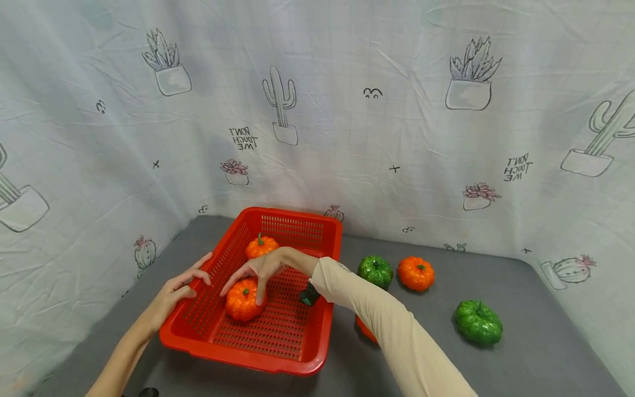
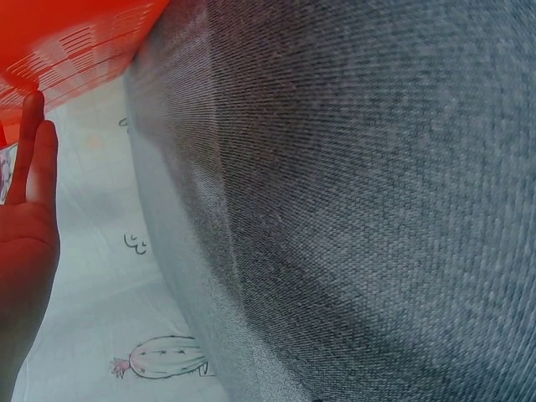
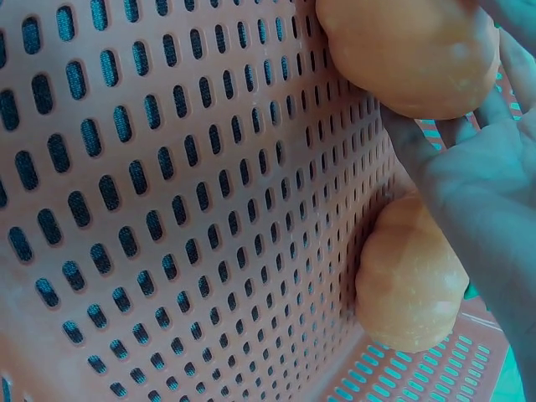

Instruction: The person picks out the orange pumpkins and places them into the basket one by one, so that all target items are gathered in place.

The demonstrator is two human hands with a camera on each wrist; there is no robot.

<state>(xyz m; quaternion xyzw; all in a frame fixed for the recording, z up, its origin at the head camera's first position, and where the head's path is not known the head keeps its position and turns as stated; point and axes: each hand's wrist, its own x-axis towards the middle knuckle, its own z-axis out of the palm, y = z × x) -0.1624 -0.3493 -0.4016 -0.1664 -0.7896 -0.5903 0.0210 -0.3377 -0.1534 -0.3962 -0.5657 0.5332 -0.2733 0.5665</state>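
A red plastic basket [image 1: 278, 361] with slotted walls stands on the grey cloth. My left hand [image 1: 173, 295] holds its left rim; in the left wrist view two straight fingers [image 2: 40, 163] lie against the outer wall. Inside the basket, my right hand [image 1: 270, 266] grips an orange pumpkin [image 1: 242, 303] from above, thumb on one side and fingers on the other. The right wrist view shows the gripped pumpkin close to the slotted floor. Behind it in the basket sits a second orange pumpkin [image 1: 259, 246] with a green stem, partly covered by the hand.
Right of the basket lie a green pumpkin [image 1: 375, 271], an orange pumpkin [image 1: 415, 274] and another green pumpkin [image 1: 478, 323]. One more orange item [image 1: 366, 329] is mostly hidden under the right sleeve [image 1: 392, 331]. A white curtain [image 1: 347, 121] with plant drawings hangs behind the grey surface.
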